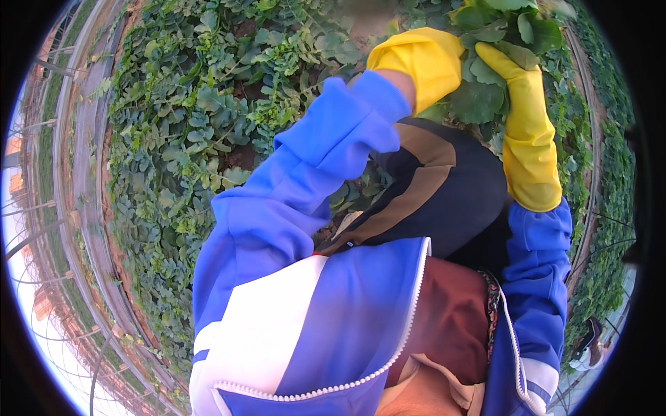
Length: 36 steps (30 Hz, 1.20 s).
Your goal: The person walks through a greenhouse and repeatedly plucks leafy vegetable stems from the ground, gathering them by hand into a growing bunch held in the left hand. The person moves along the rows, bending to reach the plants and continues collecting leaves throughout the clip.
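Both hands wear yellow rubber gloves and meet near the top of the view. My left hand (424, 65) is bent at the wrist beside a bunch of broad-leaved greens (481, 96); its fingers are mostly hidden, so its grip cannot be told. My right hand (512, 75) is around the right side of the same bunch, one gloved digit lying along the leaves and the other fingers hidden behind them. A bit of yellow shows among the leaves at the top edge. The stems and their lower ends are out of sight.
Dense leafy crop plants (203, 119) fill the bed at left. My bent knee (452, 182) in dark trousers is just below the greens. Rails and thin hoops run along the far left (86, 156). A strip (590, 119) and another green bed (614, 171) lie right.
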Available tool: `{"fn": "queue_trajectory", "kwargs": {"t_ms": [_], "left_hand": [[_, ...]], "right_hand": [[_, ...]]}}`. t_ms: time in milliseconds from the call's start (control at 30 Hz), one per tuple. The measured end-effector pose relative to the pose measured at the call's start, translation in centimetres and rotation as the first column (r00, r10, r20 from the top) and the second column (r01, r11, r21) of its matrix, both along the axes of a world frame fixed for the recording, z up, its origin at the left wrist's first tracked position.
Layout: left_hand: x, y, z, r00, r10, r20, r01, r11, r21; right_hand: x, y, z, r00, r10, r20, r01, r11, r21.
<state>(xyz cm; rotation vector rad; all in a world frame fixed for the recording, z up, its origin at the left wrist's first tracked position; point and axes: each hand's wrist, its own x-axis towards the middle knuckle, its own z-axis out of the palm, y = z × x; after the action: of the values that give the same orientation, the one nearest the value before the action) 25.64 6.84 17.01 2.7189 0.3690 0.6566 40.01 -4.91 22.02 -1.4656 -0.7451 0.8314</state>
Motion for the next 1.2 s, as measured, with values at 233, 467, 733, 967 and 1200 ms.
{"fn": "queue_trajectory", "kwargs": {"t_ms": [233, 467, 733, 967, 1200], "left_hand": [[-16.3, -3.1, -10.3, 0.892, 0.25, -0.377, -0.408, 0.806, -0.43], [-26.6, -15.1, -25.7, 0.556, 0.171, -0.813, -0.196, 0.978, 0.071], [-24.4, -12.7, -28.3, 0.288, -0.036, -0.957, -0.042, 0.998, -0.051], [-28.7, -11.4, -21.9, 0.831, 0.094, -0.549, -0.313, 0.894, -0.321], [-33.6, -12.7, -18.3, 0.84, 0.332, -0.43, -0.512, 0.747, -0.424]], "right_hand": [[5.1, -3.6, 0.5, 0.944, -0.328, 0.013, 0.324, 0.937, 0.134], [6.4, -8.4, -0.4, 0.957, -0.289, 0.005, 0.289, 0.957, 0.024], [4.2, -7.4, 0.5, 0.97, -0.243, 0.019, 0.242, 0.97, 0.019], [3.6, -7.9, 0.9, 0.961, -0.274, 0.038, 0.273, 0.961, 0.035], [3.3, -7.8, 1.0, 0.965, -0.257, 0.043, 0.256, 0.966, 0.025]]}}
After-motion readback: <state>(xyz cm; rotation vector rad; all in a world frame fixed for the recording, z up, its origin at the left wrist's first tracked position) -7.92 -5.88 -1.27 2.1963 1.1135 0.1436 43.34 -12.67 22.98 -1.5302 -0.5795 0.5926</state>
